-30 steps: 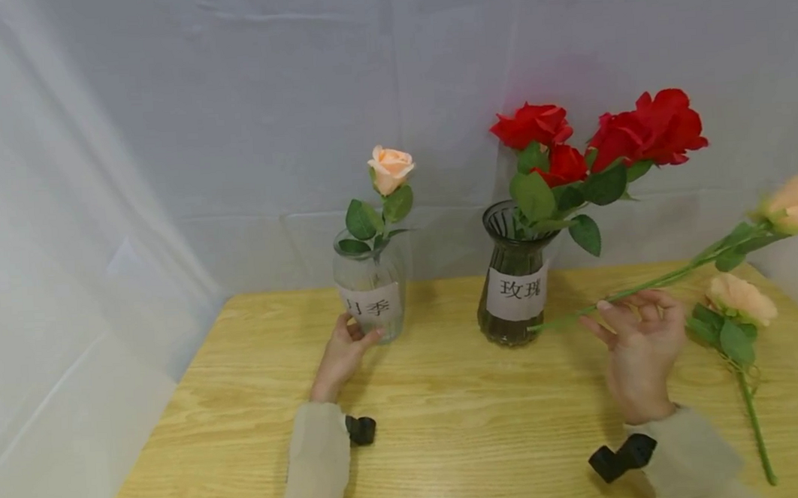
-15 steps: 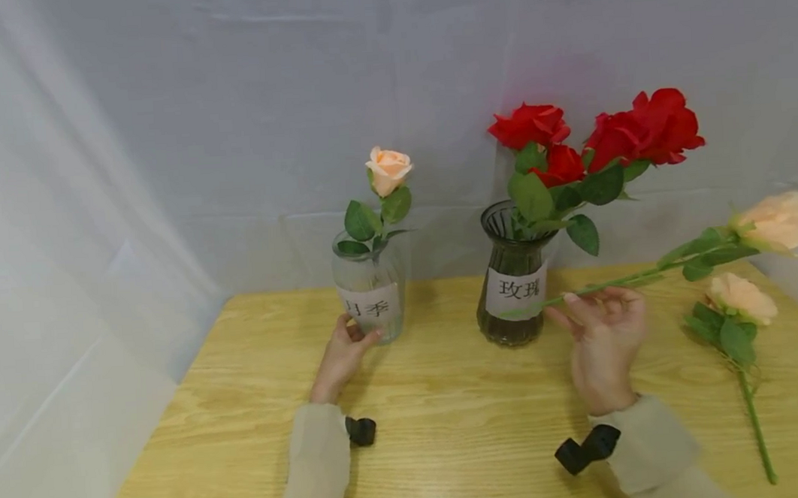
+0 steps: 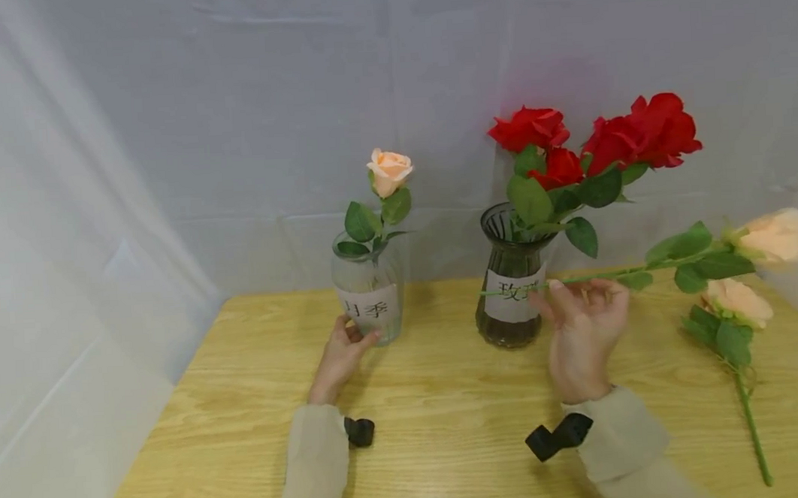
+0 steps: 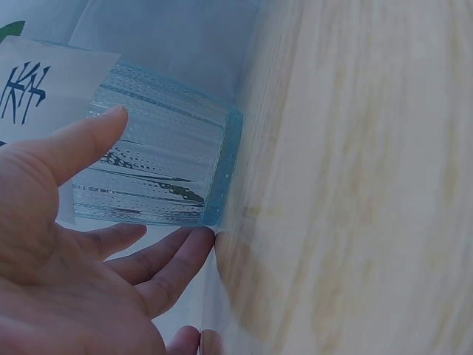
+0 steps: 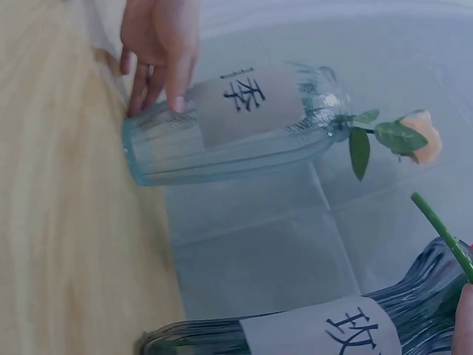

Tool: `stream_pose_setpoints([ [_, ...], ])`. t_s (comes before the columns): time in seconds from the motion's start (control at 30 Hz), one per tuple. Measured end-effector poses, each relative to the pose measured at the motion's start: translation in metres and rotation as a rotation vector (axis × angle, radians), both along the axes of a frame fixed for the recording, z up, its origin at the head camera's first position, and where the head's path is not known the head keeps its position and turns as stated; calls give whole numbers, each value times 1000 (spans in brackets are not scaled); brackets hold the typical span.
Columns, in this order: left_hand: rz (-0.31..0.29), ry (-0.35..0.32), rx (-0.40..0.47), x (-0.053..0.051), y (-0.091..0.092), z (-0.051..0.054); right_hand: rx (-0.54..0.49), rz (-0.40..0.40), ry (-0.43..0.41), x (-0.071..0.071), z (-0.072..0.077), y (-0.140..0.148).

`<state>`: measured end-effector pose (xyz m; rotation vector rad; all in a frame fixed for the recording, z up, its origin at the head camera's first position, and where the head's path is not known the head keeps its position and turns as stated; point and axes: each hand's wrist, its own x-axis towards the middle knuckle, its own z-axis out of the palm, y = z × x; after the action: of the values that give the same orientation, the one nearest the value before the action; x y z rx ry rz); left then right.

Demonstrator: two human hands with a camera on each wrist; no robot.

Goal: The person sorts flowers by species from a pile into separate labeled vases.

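Observation:
At the left of the head view, my left hand (image 3: 339,361) holds the lower part of a clear glass vase (image 3: 391,326), thumb in front and fingers at the far side. A single peach rose (image 3: 390,172) stands in that vase. My right hand (image 3: 580,341) pinches the green stem of another peach rose (image 3: 774,237). This rose lies nearly level, bloom to the right, its cut end crossing in front of the dark glass vase (image 3: 509,332). In the right wrist view the stem (image 5: 443,233) shows above the dark vase's neck.
Several red roses (image 3: 531,128) lean rightward out of the dark vase. One more peach rose (image 3: 739,303) lies on the wooden table (image 3: 435,427) at the right. Both vases carry paper labels. Grey-white cloth (image 3: 285,134) hangs behind the table.
My right hand has moved left with the peach rose, and its stem end has swung across the dark vase's label. The bloom has sunk slightly. My left hand stays at the clear vase.

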<state>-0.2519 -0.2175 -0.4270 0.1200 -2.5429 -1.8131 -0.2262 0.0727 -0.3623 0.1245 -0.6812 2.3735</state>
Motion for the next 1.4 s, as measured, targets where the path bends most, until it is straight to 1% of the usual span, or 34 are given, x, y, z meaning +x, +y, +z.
stream_pose_setpoints([
  [0.2,-4,-3,10,-1,0,-2,-113,-34,17,-5,11,-11],
  [0.4,1,-3,5,-1,0,-2,-140,-72,-52,-5,16,-20],
  [0.53,-5,-1,10,1,1,0,-153,-81,-68,-4,17,-26],
  [0.77,-9,2,21,1,0,1,-77,-130,-32,-3,15,-43],
  [1.0,-7,-6,25,0,2,0,-14,-158,-37,0,12,-62],
  [1.17,-11,-3,28,0,1,-1,42,-173,-5,0,10,-72],
  [1.27,-10,-1,24,0,1,0,44,-173,2,-2,10,-76],
  [1.4,-10,-2,25,1,0,0,16,-163,8,-5,11,-83],
])
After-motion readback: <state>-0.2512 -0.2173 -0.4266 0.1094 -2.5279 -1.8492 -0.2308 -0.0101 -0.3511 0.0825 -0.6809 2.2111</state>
